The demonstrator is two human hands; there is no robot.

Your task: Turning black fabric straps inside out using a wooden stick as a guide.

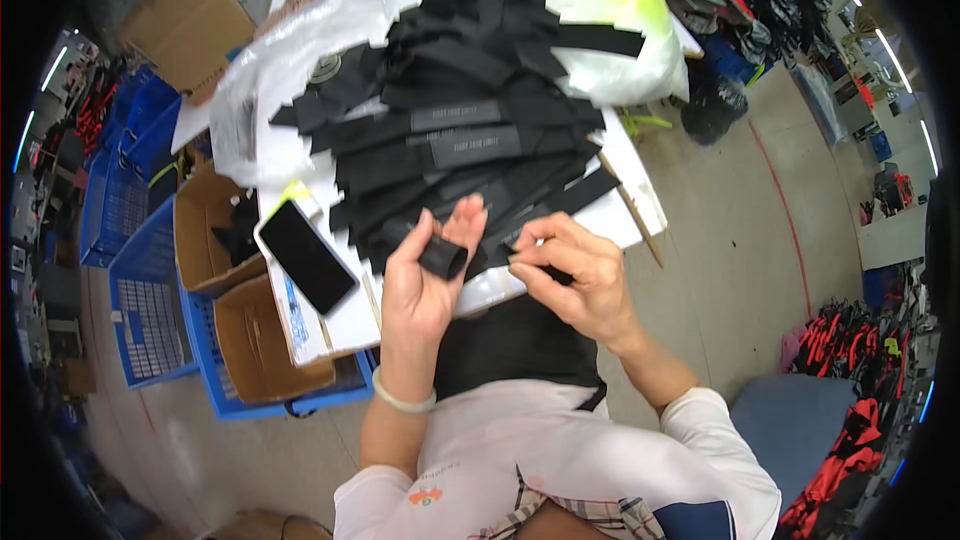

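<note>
White tabletop [620, 225] is carrying a big heap of black fabric strips [460, 130] across its middle, with a dark phone [306, 255] lying at its near left corner. At the near edge, the left hand [425, 285] is lying palm up, its grip loosely curling around a small folded black strip [443, 257]. Just beside it, the right hand [580, 280] is pinching another black strip [553, 274] between thumb and fingertips, grip clenched on it.

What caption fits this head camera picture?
Left hand holds a folded black strap; right hand pinches another beside the pile.
</note>
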